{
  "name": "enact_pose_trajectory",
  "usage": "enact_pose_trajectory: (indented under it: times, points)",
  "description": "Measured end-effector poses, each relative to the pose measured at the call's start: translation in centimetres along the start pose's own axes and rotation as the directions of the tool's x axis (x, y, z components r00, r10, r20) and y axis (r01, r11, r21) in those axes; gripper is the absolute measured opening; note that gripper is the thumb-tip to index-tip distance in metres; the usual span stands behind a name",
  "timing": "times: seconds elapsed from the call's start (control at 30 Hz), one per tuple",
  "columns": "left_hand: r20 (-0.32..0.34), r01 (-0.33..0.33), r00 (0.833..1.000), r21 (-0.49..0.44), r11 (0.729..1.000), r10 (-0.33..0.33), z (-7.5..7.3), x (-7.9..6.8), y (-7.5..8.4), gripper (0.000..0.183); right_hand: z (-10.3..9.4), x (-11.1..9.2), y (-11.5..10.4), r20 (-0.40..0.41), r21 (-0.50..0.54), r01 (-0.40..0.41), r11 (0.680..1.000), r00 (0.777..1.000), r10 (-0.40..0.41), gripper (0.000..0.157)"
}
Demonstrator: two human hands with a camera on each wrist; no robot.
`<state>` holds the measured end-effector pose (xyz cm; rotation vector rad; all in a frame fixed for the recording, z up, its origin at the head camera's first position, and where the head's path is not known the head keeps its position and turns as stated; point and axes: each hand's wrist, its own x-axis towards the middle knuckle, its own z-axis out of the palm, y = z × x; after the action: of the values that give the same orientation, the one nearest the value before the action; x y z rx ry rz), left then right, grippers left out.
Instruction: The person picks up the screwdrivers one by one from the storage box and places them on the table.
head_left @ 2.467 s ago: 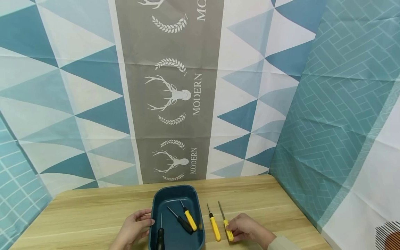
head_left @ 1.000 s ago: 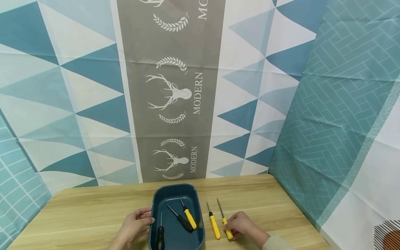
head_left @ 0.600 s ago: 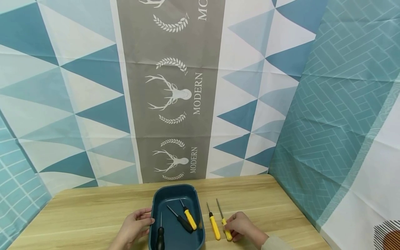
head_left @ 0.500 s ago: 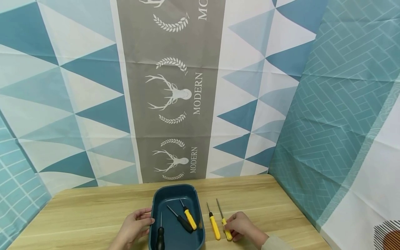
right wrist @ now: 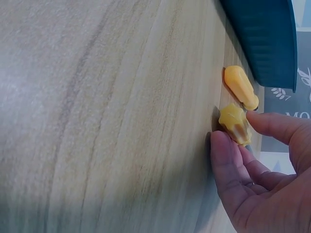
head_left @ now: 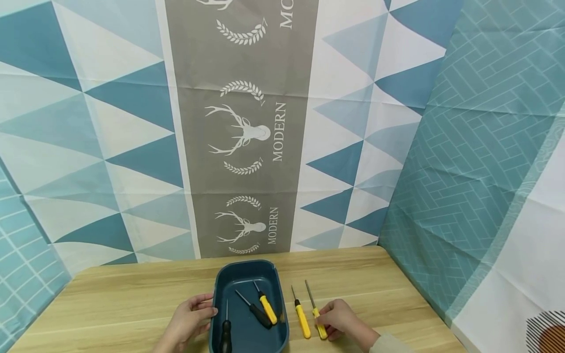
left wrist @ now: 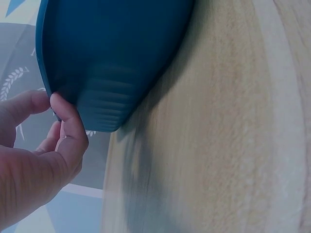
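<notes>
Clearly, the fingers of the right hand (head_left: 339, 316) were pinched on the handle of a translucent yellow screwdriver (head_left: 322, 333), its shaft pointing away from the person; whether that handle touched the wooden table (head_left: 132, 304) could not be told. The left hand (head_left: 190, 316) had its thumb and fingers clamped on the left rim of a dark blue tray (head_left: 247, 338). Between tray and right hand, a yellow-orange screwdriver (head_left: 302, 319) lay on the wood. Inside the tray, one black screwdriver (head_left: 226, 336) lay near the left wall, while another black screwdriver (head_left: 259, 315) lay close beside a yellow-handled screwdriver (head_left: 268, 310). Beyond hung a deer-printed cloth (head_left: 247, 132).
</notes>
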<state>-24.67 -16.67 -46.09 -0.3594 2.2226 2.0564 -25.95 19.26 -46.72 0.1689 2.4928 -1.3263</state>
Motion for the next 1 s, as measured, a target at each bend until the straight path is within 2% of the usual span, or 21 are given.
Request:
enact_pose_trajectory:
  times: [0.23, 0.5, 0.63, 0.77, 1.0]
  points:
    - [0.004, 0.003, 1.000, -0.001, 1.000, -0.003, 0.0, 0.1, 0.0, 0.051, -0.3, 0.0, -0.1, -0.016, -0.002, -0.019, 1.000, 1.000, 0.019, 0.016]
    - [0.010, -0.001, 1.000, 0.001, 1.000, 0.001, -0.1, -0.1, 0.1, 0.051, -1.4, -0.3, -0.8, -0.039, 0.018, 0.063, 0.998, 0.997, -0.062, 0.021]
    - [0.011, -0.009, 1.000, -0.001, 1.000, 0.009, -0.1, -0.1, 0.1, 0.052, -1.9, -0.4, -1.5, -0.043, 0.071, 0.055, 0.996, 0.998, -0.052, 0.029]
    - [0.013, -0.015, 1.000, -0.004, 1.000, 0.015, -0.1, -0.2, 0.2, 0.051, -2.4, -0.5, -2.0, -0.014, 0.144, 0.053, 0.988, 0.999, -0.051, 0.038]
    - [0.019, -0.013, 1.000, 0.008, 1.000, 0.012, -0.1, -0.2, 0.3, 0.051, -2.8, -0.7, -2.3, 0.042, 0.232, 0.114, 0.966, 0.991, -0.127, 0.054]
